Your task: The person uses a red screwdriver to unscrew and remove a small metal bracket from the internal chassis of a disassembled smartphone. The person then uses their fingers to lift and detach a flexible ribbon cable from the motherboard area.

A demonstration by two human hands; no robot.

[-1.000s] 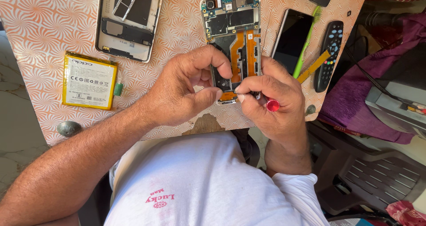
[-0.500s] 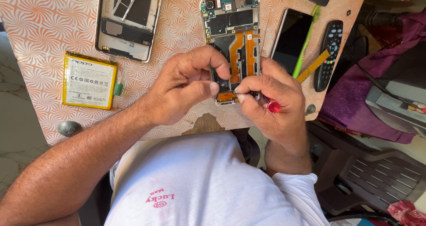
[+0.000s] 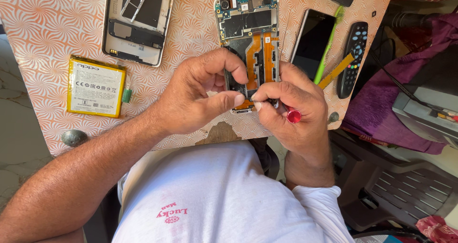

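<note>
— Orange ribbon cables show inside the opened phone (image 3: pixel 250 42) near the table's (image 3: pixel 43 23) front edge, right?

— Yes. Left hand (image 3: pixel 198 97) pinches its lower end, thumb and forefinger closed on the frame. Right hand (image 3: pixel 291 109) is closed around a red-capped screwdriver (image 3: pixel 293 115) (tip hidden), touching the phone's bottom.

— Elsewhere?

— Yellow battery (image 3: pixel 95 86) by the left edge, back cover (image 3: pixel 138 23) at the far edge, remote (image 3: pixel 352 57) near the right edge.
</note>
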